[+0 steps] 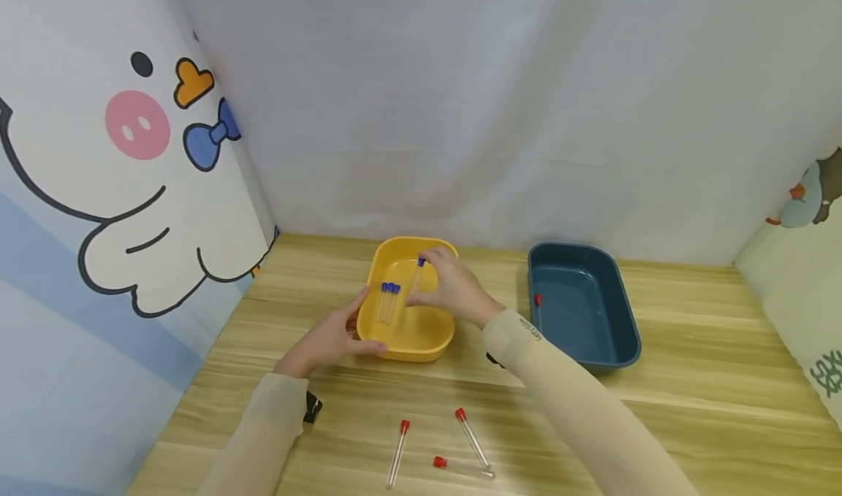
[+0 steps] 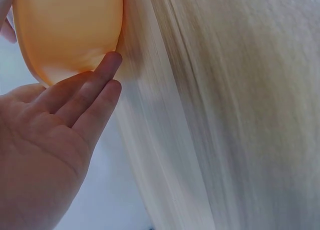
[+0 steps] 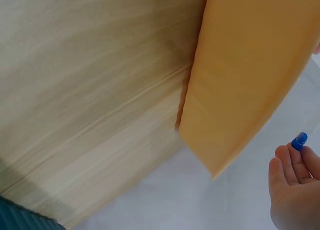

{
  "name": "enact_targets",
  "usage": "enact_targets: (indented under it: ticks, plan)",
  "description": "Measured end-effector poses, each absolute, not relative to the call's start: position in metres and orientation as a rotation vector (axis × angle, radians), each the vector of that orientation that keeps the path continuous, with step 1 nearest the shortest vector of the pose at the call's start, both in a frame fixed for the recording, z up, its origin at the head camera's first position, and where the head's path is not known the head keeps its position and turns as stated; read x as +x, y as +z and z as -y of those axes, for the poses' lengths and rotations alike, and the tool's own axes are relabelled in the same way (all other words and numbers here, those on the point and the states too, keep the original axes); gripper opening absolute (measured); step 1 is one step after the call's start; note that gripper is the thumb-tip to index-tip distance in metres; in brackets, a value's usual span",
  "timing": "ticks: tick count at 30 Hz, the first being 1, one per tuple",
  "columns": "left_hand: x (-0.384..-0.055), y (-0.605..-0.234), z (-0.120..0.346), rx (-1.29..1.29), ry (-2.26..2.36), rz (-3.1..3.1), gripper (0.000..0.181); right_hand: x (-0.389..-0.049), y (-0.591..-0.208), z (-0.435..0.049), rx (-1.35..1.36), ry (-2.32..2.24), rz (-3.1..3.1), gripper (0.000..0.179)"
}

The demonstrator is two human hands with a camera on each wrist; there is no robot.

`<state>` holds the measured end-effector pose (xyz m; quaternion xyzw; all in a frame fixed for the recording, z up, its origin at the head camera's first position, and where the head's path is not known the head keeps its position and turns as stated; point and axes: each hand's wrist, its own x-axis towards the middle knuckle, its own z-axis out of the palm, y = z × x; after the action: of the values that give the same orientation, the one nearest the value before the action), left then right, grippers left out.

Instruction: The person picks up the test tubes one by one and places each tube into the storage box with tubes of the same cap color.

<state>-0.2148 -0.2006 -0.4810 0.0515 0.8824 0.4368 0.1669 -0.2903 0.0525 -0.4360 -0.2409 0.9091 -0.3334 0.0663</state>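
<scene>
My right hand (image 1: 454,288) is over the yellow tray (image 1: 406,355) and pinches a clear test tube near its blue cap (image 1: 421,261). In the right wrist view, that blue cap (image 3: 299,141) shows at the fingertips, above the tray's rim. Several blue-capped test tubes (image 1: 388,304) lie side by side in the tray's left half. My left hand (image 1: 329,342) rests against the tray's near left corner, the thumb along the front. Its fingers (image 2: 95,92) lie nearly straight along the outer wall in the left wrist view.
To the right stands a dark blue tray (image 1: 628,313) with a red-capped tube (image 1: 538,301) by its left wall. Three red-capped test tubes, one of them upright-lying at left (image 1: 397,453), are on the wooden table (image 1: 710,379) nearer me. A pale curtain (image 1: 460,116) hangs behind the table.
</scene>
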Motion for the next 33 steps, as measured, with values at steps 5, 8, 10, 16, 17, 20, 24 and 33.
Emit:
enact_targets:
  ticks: [5,8,10,16,17,20,24,33]
  plan:
    - [-0.215,-0.481,0.2,0.166,1.249,-2.51,0.12,-0.293,-0.443,-0.045,-0.692,-0.997,-2.733,0.095]
    - [-0.215,-0.481,0.2,0.174,1.247,-2.512,0.121,-0.294,-0.448,-0.04,-0.686,-1.008,-2.719,0.095]
    - [-0.215,-0.481,0.2,0.175,1.25,-2.509,0.122,-0.295,-0.452,-0.037,-0.679,-1.015,-2.709,0.095]
    - [-0.215,-0.482,0.201,0.171,1.238,-2.52,0.123,-0.297,-0.463,-0.028,-0.684,-0.952,-2.7,0.095]
    - [-0.215,-0.482,0.201,0.17,1.233,-2.522,0.123,-0.297,-0.465,-0.027,-0.69,-0.929,-2.704,0.095]
    - [-0.215,-0.48,0.2,0.16,1.228,-2.523,0.122,-0.297,-0.468,-0.025,-0.702,-0.888,-2.707,0.096]
    - [-0.215,-0.479,0.199,0.153,1.189,-2.547,0.121,-0.297,-0.47,-0.022,-0.708,-0.883,-2.693,0.097]
    - [-0.213,-0.477,0.199,0.168,1.22,-2.526,0.119,-0.299,-0.477,-0.011,-0.747,-0.992,-2.613,0.098]
